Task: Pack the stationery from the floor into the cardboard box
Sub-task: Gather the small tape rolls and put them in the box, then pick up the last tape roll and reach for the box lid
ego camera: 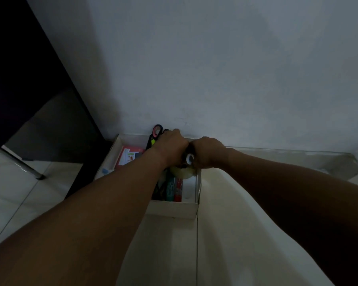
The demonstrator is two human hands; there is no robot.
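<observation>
A pale cardboard box [172, 209] stands on the floor against the wall. Inside lie a red and white booklet [127, 158], a roll of clear tape [183, 172], a teal item [170, 187] and a red item [178, 191]. My left hand [171, 148] reaches over the box and grips a pair of scissors [157, 131] with black and pink handles that stick up at the box's far edge. My right hand [208, 152] is beside it, fingers curled round a small dark roll with a white core [189, 158]. Both forearms hide much of the box.
A white wall [215, 69] rises right behind the box. A dark piece of furniture [29, 69] with a metal leg [32, 171] stands at the left. Pale floor tiles [225, 234] lie in front and to the right.
</observation>
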